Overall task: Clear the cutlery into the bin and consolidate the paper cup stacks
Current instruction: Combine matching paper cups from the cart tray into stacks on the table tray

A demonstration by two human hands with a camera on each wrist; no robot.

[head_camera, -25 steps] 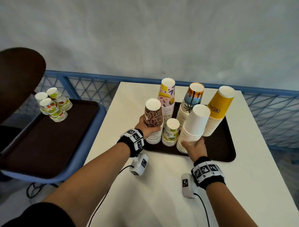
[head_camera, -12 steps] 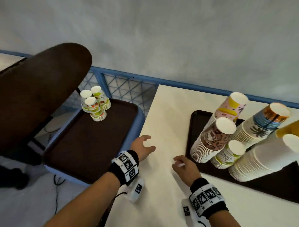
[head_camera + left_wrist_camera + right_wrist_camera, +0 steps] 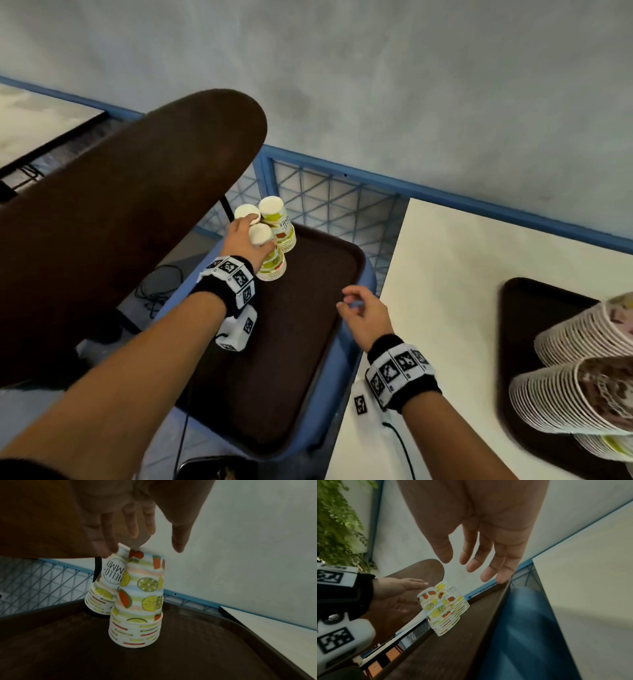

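Three short stacks of fruit-print paper cups (image 3: 274, 255) (image 3: 137, 615) (image 3: 441, 615) stand upside down at the far corner of a brown tray (image 3: 291, 359). My left hand (image 3: 255, 236) (image 3: 142, 545) (image 3: 412, 592) is over the nearest stack. Its fingers are spread around the stack's top and the thumb stands apart from the cup wall. My right hand (image 3: 349, 301) (image 3: 479, 563) hovers with loose fingers and holds nothing, above the tray's right edge. Tall cup stacks (image 3: 575, 394) lean on a second dark tray (image 3: 520, 308) at the right. No cutlery shows.
The brown tray lies on a blue seat (image 3: 346, 359) beside the white table (image 3: 462, 274). A dark brown chair back (image 3: 120, 205) rises just left of the small stacks. Blue mesh railing (image 3: 325, 198) and a grey wall close off the far side.
Both hands let go of the tall stacks on the table and moved left. The left hand reached the small fruit-print stacks; the right followed to the tray's edge. The view swung left.
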